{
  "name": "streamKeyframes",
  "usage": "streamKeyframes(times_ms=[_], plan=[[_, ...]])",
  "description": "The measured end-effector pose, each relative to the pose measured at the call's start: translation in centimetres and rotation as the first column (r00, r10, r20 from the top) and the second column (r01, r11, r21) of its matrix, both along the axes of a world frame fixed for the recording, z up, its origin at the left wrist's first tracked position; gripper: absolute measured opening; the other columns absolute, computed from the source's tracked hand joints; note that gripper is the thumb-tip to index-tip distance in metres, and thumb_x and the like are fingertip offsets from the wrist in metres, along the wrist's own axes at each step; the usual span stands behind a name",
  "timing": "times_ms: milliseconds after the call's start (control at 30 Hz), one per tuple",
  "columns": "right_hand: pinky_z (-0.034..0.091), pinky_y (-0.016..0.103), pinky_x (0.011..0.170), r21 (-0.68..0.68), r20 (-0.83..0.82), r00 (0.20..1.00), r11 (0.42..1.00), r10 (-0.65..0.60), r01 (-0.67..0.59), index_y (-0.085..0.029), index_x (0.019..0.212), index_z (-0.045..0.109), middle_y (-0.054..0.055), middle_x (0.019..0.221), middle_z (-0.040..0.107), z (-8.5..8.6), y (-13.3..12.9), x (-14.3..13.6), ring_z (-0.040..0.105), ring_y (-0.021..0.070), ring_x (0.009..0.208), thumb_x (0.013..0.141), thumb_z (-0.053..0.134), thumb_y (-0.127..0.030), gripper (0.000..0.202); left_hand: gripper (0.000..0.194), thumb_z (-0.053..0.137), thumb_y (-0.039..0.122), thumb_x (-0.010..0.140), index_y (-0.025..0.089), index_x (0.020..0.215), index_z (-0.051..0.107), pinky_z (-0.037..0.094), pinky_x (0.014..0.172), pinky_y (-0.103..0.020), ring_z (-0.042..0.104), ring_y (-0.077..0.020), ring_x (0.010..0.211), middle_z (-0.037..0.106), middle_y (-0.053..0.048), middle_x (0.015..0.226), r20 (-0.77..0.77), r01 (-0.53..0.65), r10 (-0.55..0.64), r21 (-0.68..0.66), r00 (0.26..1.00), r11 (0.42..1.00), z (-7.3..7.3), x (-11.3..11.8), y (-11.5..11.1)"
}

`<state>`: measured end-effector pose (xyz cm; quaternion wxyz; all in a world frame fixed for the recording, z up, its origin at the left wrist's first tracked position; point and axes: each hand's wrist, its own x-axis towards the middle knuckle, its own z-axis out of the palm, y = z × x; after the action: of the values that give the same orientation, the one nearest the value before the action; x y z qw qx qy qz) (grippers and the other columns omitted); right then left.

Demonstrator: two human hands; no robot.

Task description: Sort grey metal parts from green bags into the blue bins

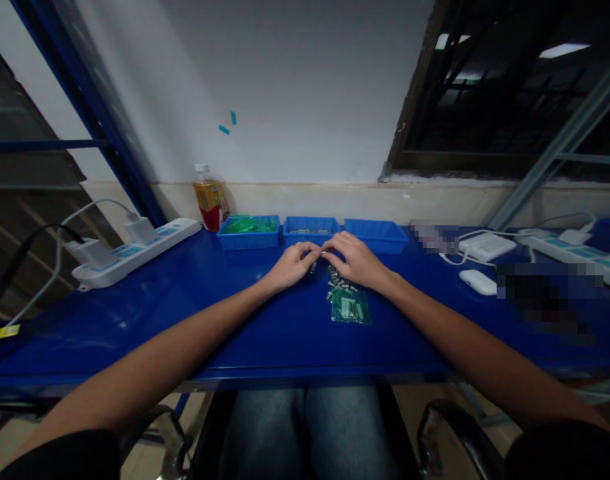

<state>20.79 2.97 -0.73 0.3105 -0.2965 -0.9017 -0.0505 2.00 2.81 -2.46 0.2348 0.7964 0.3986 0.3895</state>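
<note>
My left hand point(293, 265) and my right hand point(355, 259) meet above the table, each with thumb and fingers closed in a pinch. Between the touching fingertips shows a tiny pale, shiny piece, too small to name. Under my right hand lies a loose pile of small metal parts point(339, 280), shaped like screws or short pins. A dark small part point(313, 268) shows beside my left fingers. Nearer to me, touching the pile, is a green-tinted clear plastic bag point(351, 307) with several slim metal pieces in it.
Behind my hands stand three blue bins: one with green bags point(249, 241), one with metal parts point(309, 239), and a right bin point(376, 236). A drink bottle point(211, 200) stands behind. Power strips point(135, 257) with cables and a white case point(478, 282) flank the blue table point(225, 340).
</note>
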Motion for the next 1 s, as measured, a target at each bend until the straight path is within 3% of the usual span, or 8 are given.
streamKeyframes(times_ms=[133, 300, 433, 600, 667, 733, 867, 1000], plan=[[0.038, 0.035, 0.078, 0.040, -0.054, 0.986, 0.986, -0.157, 0.159, -0.019, 0.086, 0.061, 0.008, 0.086, 0.063, 0.3, 0.9, 1.0, 0.053, 0.0223, 0.086, 0.091, 0.045, -0.030, 0.020, 0.027, 0.040, 0.031, 0.091, 0.019, 0.100, 0.063, 0.039, 0.088, -0.034, 0.054, -0.0217, 0.096, 0.066, -0.006, 0.094, -0.188, 0.015, 0.007, 0.117, 0.982, 0.993, -0.1, 0.3, -0.4], [0.038, 0.036, 0.077, 0.028, -0.206, 0.851, 0.866, -0.483, 0.499, -0.018, 0.080, 0.063, 0.009, 0.083, 0.065, -0.5, 3.6, 3.9, 0.054, 0.0247, 0.085, 0.089, 0.048, -0.033, 0.023, 0.025, 0.048, 0.026, 0.088, 0.023, 0.109, 0.061, 0.036, 0.087, -0.039, 0.049, -0.0250, 0.104, 0.064, -0.007, 0.103, -0.521, 0.125, 0.034, 0.267, 0.853, 0.956, -0.3, 0.7, -1.2], [0.037, 0.037, 0.073, -0.025, -0.203, 0.761, 0.780, -0.616, 0.625, -0.018, 0.078, 0.065, 0.009, 0.084, 0.065, -1.5, 4.8, 5.1, 0.054, 0.0261, 0.085, 0.088, 0.049, -0.037, 0.026, 0.014, 0.051, 0.027, 0.086, 0.020, 0.093, 0.061, 0.037, 0.080, -0.037, 0.049, -0.0245, 0.098, 0.064, -0.006, 0.094, -0.525, 0.067, 0.098, 0.286, 0.846, 0.956, -0.3, 0.8, -1.3], [0.036, 0.037, 0.071, -0.046, -0.146, 0.729, 0.740, -0.669, 0.671, -0.019, 0.079, 0.066, 0.011, 0.088, 0.064, -1.5, 4.5, 4.7, 0.053, 0.0276, 0.089, 0.088, 0.050, -0.042, 0.029, 0.006, 0.051, 0.019, 0.083, 0.020, 0.088, 0.055, 0.036, 0.077, -0.036, 0.050, -0.0231, 0.094, 0.062, -0.004, 0.089, -0.476, 0.057, 0.087, 0.280, 0.875, 0.958, -0.5, 0.7, -1.1], [0.036, 0.039, 0.073, -0.024, -0.147, 0.739, 0.750, -0.657, 0.661, -0.019, 0.080, 0.066, 0.011, 0.090, 0.063, -1.1, 3.9, 4.2, 0.052, 0.0285, 0.091, 0.088, 0.049, -0.042, 0.030, 0.004, 0.050, 0.019, 0.084, 0.019, 0.087, 0.052, 0.037, 0.078, -0.035, 0.050, -0.0226, 0.092, 0.061, -0.004, 0.089, -0.402, 0.036, 0.088, 0.289, 0.911, 0.957, -0.6, 0.6, -0.9], [0.037, 0.038, 0.075, 0.003, -0.137, 0.813, 0.821, -0.565, 0.571, -0.018, 0.085, 0.066, 0.010, 0.090, 0.063, -0.7, 3.2, 3.5, 0.053, 0.0273, 0.092, 0.089, 0.049, -0.039, 0.026, 0.002, 0.048, 0.021, 0.085, 0.019, 0.085, 0.048, 0.038, 0.078, -0.034, 0.050, -0.0211, 0.090, 0.059, -0.005, 0.088, -0.280, -0.014, 0.099, 0.288, 0.955, 0.957, -0.6, 0.6, -0.7], [0.038, 0.034, 0.077, 0.026, -0.003, 0.984, 0.984, -0.176, 0.176, -0.019, 0.099, 0.060, 0.006, 0.091, 0.062, -0.3, 1.3, 1.5, 0.053, 0.0216, 0.089, 0.086, 0.055, -0.030, 0.018, 0.010, 0.046, 0.026, 0.087, 0.020, 0.083, 0.039, 0.040, 0.073, -0.030, 0.050, -0.0173, 0.079, 0.054, -0.002, 0.082, -0.034, -0.114, 0.123, 0.208, 0.992, 0.972, -0.6, 0.5, -0.3], [0.038, 0.033, 0.075, 0.028, 0.060, 0.997, 0.998, -0.050, 0.049, -0.017, 0.097, 0.058, 0.006, 0.091, 0.062, -0.7, 0.3, -0.1, 0.053, 0.0209, 0.087, 0.086, 0.055, -0.023, 0.013, 0.016, 0.047, 0.031, 0.088, 0.021, 0.080, 0.037, 0.040, 0.066, -0.027, 0.048, -0.0139, 0.069, 0.049, 0.002, 0.074, 0.046, -0.103, 0.097, 0.132, 0.994, 0.986, -0.8, 0.5, -0.1]])
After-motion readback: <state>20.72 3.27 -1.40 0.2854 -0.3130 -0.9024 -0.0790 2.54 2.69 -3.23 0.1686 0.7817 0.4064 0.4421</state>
